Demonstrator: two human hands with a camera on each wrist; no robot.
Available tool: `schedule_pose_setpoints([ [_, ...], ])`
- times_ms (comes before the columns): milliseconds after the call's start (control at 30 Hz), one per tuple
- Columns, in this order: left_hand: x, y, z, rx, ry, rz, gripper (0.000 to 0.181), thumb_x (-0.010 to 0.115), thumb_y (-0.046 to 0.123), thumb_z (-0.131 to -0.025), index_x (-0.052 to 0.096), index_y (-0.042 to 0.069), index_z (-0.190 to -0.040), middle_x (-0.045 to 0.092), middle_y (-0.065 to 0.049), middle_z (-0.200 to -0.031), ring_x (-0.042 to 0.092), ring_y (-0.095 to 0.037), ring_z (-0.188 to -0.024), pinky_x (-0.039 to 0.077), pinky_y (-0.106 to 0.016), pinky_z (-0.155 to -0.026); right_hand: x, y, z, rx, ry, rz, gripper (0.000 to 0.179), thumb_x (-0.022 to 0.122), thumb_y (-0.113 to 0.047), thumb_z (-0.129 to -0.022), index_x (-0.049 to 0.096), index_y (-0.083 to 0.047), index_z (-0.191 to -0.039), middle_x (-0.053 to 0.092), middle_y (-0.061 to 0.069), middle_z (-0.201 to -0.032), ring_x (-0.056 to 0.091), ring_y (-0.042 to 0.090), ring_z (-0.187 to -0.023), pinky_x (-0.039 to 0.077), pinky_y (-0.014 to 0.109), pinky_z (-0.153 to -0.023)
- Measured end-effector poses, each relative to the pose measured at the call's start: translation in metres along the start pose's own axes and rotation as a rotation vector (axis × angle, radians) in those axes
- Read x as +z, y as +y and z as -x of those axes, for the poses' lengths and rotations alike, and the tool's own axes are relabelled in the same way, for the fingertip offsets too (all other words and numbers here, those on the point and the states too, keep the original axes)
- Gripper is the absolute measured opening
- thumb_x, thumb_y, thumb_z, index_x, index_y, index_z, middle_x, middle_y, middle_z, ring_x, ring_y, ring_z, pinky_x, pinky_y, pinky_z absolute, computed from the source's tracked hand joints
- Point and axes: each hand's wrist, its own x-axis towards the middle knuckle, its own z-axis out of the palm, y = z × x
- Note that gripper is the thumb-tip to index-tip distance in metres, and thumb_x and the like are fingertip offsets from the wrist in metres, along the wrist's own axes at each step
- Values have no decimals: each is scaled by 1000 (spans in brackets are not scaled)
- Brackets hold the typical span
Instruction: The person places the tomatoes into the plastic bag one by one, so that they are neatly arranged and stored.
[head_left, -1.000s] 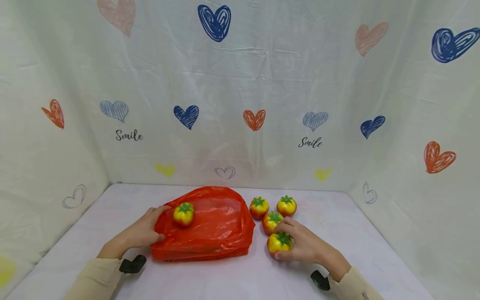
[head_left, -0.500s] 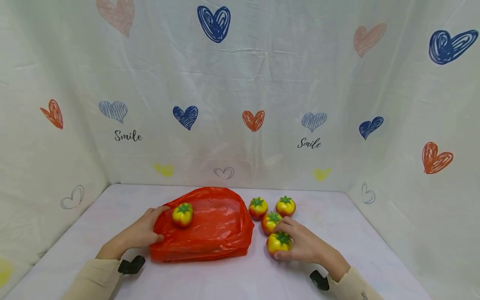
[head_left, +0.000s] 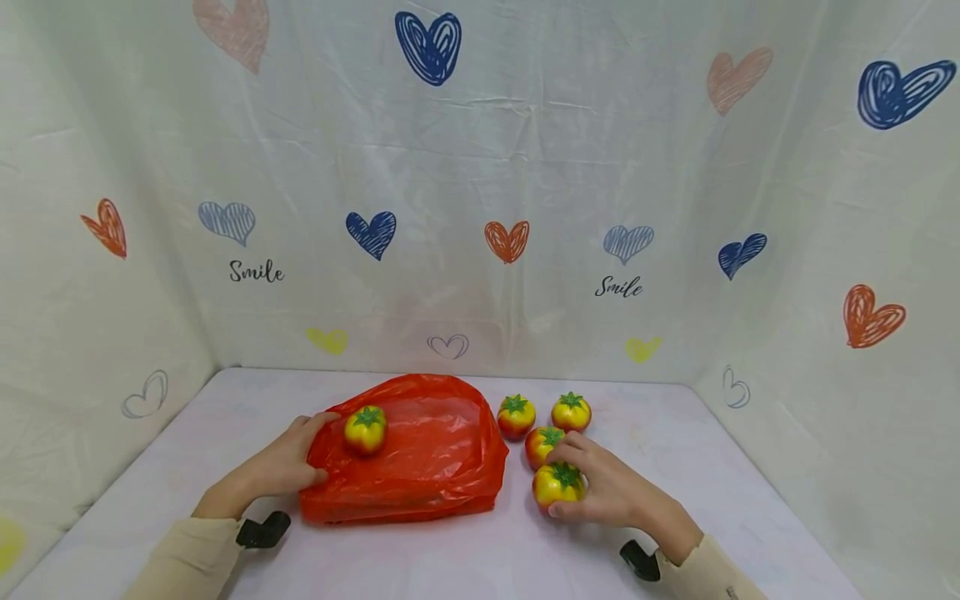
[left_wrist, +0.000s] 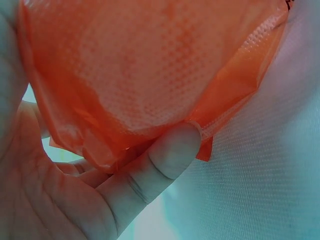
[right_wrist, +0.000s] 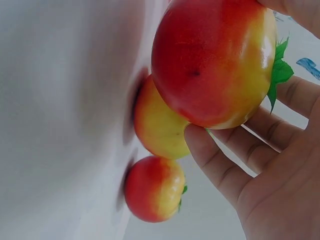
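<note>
My left hand [head_left: 288,460] grips the left side of a red plastic bag [head_left: 450,450], its thumb on the near edge in the left wrist view and the other fingers partly hidden behind the plastic. On the bag's left part sits one red-and-yellow tomato [head_left: 366,431] with a green leafy top. To the bag's right, my right hand [head_left: 611,487] holds the nearest tomato [head_left: 557,490] between thumb and fingers. In the right wrist view this tomato [right_wrist: 210,60] shows its smooth red underside. Just behind it stands another tomato [head_left: 542,450], partly covered by the fingers.
Two more tomatoes stand farther back: one tomato [head_left: 516,417] beside the bag's right edge and another tomato [head_left: 572,412] to its right. All this is on a white tabletop [head_left: 675,433]. White curtains [head_left: 562,167] printed with hearts enclose the back and sides.
The tomato just behind the held one has shifted very slightly to the right. Both hands stay practically where they were, and the bag keeps its place.
</note>
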Motion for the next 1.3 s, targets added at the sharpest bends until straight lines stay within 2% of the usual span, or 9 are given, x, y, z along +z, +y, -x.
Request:
schedule_pose_setpoints([
  [467,0,-1,-1,-16,-3,-1,83,74,5,-68,34,4,-140,39,-25,-126,48,-39,-107,52,-55,-79,-3,-8,-2,-80,48,8,45,73,-53,-74,60,-34,-113,47,-17,-115,48,9,-106,49,42,-91],
  [900,1,-1,-2,-13,0,-9,82,74,3,-68,35,4,-140,41,-24,-124,48,-38,-106,51,-56,-79,-10,-22,-16,-195,106,-9,42,77,-42,-74,60,-32,-111,49,-20,-114,48,3,-106,49,35,-91],
  [1300,2,-3,-4,-11,5,-10,82,75,4,-68,35,4,-140,40,-24,-125,48,-39,-107,52,-55,-79,-13,-37,-32,-238,112,-31,42,77,-41,-74,59,-34,-112,47,-20,-113,47,3,-104,50,29,-87],
])
